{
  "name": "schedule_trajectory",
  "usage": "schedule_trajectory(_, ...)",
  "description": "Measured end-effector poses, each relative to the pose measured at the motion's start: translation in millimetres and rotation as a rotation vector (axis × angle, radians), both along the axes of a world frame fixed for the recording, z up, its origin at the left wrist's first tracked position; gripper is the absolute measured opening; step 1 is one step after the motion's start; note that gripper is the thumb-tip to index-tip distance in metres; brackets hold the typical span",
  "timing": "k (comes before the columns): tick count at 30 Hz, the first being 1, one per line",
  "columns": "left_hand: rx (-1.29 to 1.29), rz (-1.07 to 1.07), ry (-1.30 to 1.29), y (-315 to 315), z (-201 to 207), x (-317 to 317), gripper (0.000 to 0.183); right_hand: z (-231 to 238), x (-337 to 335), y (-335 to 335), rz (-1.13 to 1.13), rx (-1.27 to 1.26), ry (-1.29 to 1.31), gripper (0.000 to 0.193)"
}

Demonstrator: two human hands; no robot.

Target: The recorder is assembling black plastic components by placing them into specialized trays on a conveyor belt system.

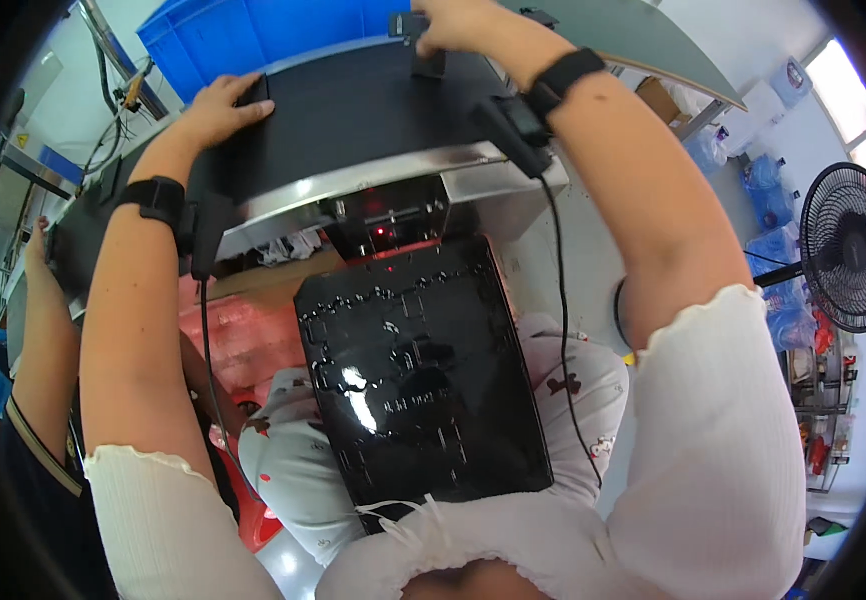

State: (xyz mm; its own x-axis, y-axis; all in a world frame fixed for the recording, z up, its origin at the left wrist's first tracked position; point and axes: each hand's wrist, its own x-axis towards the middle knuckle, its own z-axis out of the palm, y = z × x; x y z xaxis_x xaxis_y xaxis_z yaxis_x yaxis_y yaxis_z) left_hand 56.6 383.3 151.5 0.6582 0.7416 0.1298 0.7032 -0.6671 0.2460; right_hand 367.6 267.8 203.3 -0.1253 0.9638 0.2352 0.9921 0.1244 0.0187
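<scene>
My left hand rests at the far left part of a black conveyor belt. Its thumb and fingers close around a small, flat black piece, which barely stands out from the belt. At the belt's far right edge, my right hand has its fingers bent down over a dark grey, block-like piece. Another dark piece shows just left of those fingers; whether the two are joined I cannot tell. A black moulded plastic tray lies across my lap.
Beyond the belt stands a blue plastic crate. The belt's metal edge runs between me and my hands. Cables hang from both wrist straps. A co-worker's arm reaches in at the left. A black fan stands at the right.
</scene>
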Motion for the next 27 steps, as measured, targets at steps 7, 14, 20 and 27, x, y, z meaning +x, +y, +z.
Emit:
schedule_trajectory(7,0.258,0.028,-0.244,-102,3,9,0.061,-7,-61,-178,0.143,-0.072,0.972,0.028)
schedule_trajectory(14,0.087,-0.291,-0.188,-263,-8,-8,0.069,-109,-85,-258,0.295,0.044,0.174,0.036)
schedule_trajectory(20,-0.03,-0.248,-0.126,-317,-47,-32,0.055,-129,-109,-296,0.321,0.197,-0.016,0.038)
schedule_trajectory(27,0.102,-0.227,0.055,-337,-66,-33,0.061,-98,-130,-303,0.179,0.031,-0.306,0.036)
